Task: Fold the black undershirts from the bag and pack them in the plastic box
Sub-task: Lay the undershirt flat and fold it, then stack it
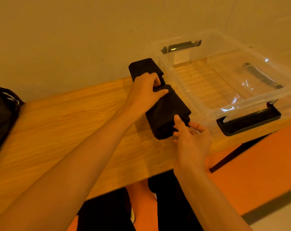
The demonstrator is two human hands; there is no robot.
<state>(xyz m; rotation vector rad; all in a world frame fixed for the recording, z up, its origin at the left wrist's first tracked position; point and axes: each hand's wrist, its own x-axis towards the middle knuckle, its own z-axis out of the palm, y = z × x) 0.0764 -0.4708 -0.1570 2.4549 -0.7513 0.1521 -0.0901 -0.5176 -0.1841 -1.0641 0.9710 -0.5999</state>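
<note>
A folded black undershirt [168, 112] lies on the wooden table [58, 130], just left of the clear plastic box [251, 104]. My left hand [145, 90] pinches its far end between thumb and fingers. My right hand [191, 137] grips its near end, with the thumb on top. A second folded black undershirt [144, 66] lies just behind the first, against the wall and next to the box's left wall. The box holds no shirts. A dark bag [2, 112] sits at the table's left edge.
The box has black clip handles at its far end [181, 46] and near end [248, 122], and overhangs the table's right edge. A wall runs right behind the table. My legs in dark trousers [168, 205] and an orange floor [258, 164] show below the front edge.
</note>
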